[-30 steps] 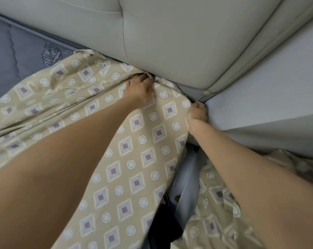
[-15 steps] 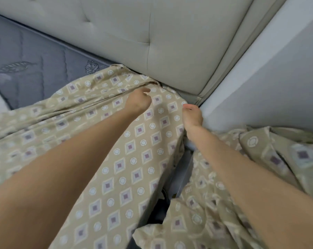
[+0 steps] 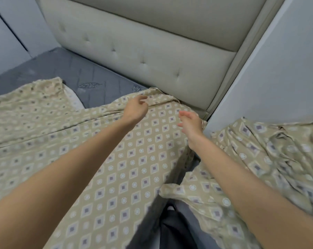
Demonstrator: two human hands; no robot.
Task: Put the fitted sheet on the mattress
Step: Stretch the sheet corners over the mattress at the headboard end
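A beige fitted sheet [image 3: 130, 159] with a diamond-and-circle print lies over the near right corner of the grey mattress [image 3: 91, 74], up against the headboard. My left hand [image 3: 135, 108] hovers just above the sheet near the headboard, its fingers loosely curled and holding nothing. My right hand [image 3: 190, 123] is lifted over the mattress corner with its fingers spread and apart from the cloth. More of the sheet hangs bunched off the right side of the bed. The far left part of the mattress is bare.
A padded beige headboard [image 3: 152, 56] runs along the back. A pale wall [image 3: 278, 78] stands close on the right, leaving a narrow gap beside the bed. A white piece of fabric [image 3: 73, 99] shows under the sheet's edge at the left.
Both hands have let go of the sheet at the corner and lifted away from it. The view has pulled back and risen, showing more of the headboard and bare mattress.
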